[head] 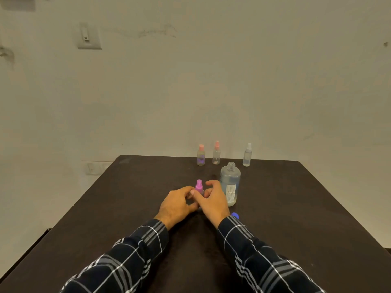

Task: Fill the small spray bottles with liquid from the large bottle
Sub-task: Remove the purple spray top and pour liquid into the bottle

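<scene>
One small clear spray bottle (pixel 199 187), magenta cap, upright just left of the large clear uncapped bottle (pixel 230 182) on dark surface (pixel 296 208): my left grip (pixel 176 205) pinches it; my right grip (pixel 213 200) curls alongside, hold unclear.

You have just one camera, and it sits on your head. It looks forward and a bit down, along the dark desk (pixel 296 208) to the pale wall (pixel 211 81) behind. Your sleeves (pixel 137 261) are very close at the bottom. Your left hand (pixel 177 205) and right hand (pixel 213 200) sit near the middle. The view is wide and takes in both far desk corners.
</scene>
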`<state>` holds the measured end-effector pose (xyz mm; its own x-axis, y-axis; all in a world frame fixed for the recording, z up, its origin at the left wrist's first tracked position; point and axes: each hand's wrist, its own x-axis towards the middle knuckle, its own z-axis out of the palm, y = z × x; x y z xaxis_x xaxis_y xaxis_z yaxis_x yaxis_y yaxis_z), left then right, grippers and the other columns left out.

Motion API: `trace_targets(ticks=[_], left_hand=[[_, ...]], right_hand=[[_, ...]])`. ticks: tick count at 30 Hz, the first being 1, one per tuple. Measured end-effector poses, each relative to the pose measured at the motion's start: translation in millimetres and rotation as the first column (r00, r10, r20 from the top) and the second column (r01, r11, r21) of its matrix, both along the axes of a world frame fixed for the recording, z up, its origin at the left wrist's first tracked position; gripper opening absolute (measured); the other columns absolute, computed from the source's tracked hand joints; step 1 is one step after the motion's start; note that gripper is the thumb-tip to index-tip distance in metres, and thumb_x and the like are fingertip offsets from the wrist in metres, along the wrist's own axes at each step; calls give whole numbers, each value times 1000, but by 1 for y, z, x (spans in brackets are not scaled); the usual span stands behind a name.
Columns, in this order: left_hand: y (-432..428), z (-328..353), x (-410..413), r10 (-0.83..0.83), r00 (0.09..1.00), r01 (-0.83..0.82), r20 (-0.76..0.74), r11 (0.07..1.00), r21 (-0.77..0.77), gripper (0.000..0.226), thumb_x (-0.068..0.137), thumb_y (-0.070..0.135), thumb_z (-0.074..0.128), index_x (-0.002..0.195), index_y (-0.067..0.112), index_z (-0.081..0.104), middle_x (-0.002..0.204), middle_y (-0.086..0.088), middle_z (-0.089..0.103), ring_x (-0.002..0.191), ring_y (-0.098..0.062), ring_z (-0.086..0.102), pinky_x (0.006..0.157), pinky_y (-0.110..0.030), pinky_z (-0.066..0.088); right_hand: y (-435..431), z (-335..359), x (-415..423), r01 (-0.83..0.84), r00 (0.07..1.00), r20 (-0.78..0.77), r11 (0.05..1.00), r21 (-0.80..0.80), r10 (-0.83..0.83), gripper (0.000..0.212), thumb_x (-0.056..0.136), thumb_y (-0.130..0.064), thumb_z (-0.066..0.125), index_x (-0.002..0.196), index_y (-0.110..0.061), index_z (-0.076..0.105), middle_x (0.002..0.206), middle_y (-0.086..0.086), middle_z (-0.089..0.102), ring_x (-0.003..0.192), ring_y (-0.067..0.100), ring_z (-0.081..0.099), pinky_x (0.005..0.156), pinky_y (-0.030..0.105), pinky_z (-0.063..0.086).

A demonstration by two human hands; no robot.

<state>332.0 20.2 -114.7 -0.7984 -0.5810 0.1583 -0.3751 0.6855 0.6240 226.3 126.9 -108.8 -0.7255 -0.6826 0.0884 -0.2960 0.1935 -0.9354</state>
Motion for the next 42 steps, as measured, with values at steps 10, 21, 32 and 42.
trace_targets(ticks=[10, 21, 32, 42], left_hand=[[-2, 0, 0, 3, 1000, -3, 9, 1000, 27, 32, 87, 43, 73, 117, 39, 63, 99, 19, 67, 92, 1, 63, 90, -34, 56], [-3, 0, 0, 3, 1000, -3, -2, 999, 48, 28, 86, 46, 72, 112, 39, 63, 99, 19, 68, 94, 1, 63, 92, -36, 56], [-4, -1, 0, 12, 1000, -13, 25, 999, 34, 33, 84, 51, 73, 114, 43, 60, 100, 21, 66, 96, 2, 62, 93, -37, 54], [-4, -2, 0, 18, 1000, -18, 16, 1000, 8, 34, 85, 50, 74, 115, 42, 61, 98, 22, 68, 95, 2, 62, 92, -34, 53]], right_hand=[[5, 2, 4, -21, 995, -94, 999, -46, 16, 15, 97, -33, 60, 111, -30, 59, 92, -8, 63, 85, 9, 62, 78, 28, 57], [-3, 7, 0, 33, 988, -153, 999, -12, -35, 18, 93, -36, 65, 109, -29, 59, 104, -6, 63, 93, 6, 60, 79, 21, 52], [17, 22, 1, 55, 982, -164, 969, -240, -96, 16, 99, -39, 58, 110, -32, 66, 98, -11, 67, 93, 4, 63, 81, 22, 55], [46, 37, -14, 114, 945, -255, 935, -336, -207, 11, 100, -30, 55, 93, -31, 63, 81, 1, 58, 74, 13, 54, 65, 27, 47]])
